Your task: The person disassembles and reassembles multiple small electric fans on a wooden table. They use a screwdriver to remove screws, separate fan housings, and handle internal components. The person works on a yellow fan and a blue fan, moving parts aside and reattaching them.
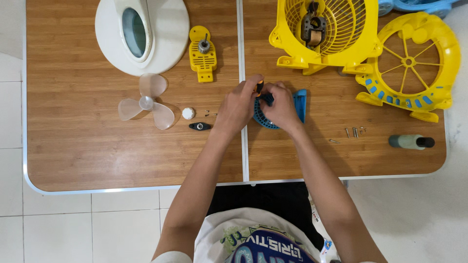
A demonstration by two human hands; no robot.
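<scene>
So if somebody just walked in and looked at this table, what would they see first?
Probably the big yellow fan cage at the top right, with a round yellow grille beside it. Next, the left hand and right hand close together in the middle, over a small blue part. On the left lie a white round base and a clear three-blade propeller.
</scene>
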